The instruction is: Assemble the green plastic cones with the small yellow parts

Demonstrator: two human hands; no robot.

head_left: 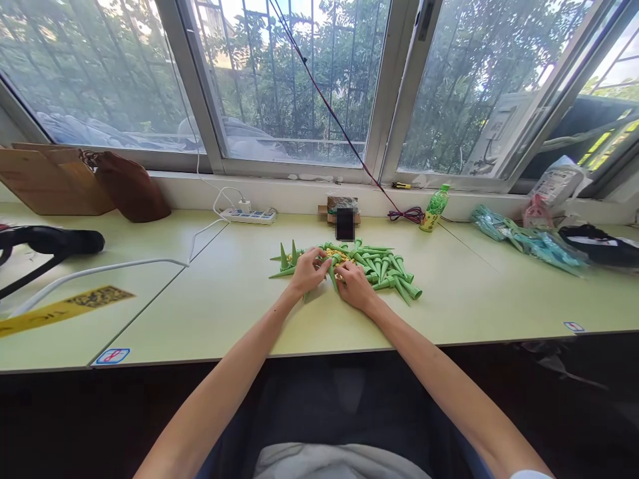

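Left hand: thumb and fingers pinching, it seems, the wide end of a green cone!
Green cone: right between the hands, could slip if that pinch loosens.
Right hand: fingers curled close by; can't tell whether they pinch anything.
Yellow pieces: just beyond the fingers, a careless knuckle could scatter them.
Upright cones: beside the left hand, one brush could topple them.
Cone pile: loosely heaped, a bump could start it rolling.
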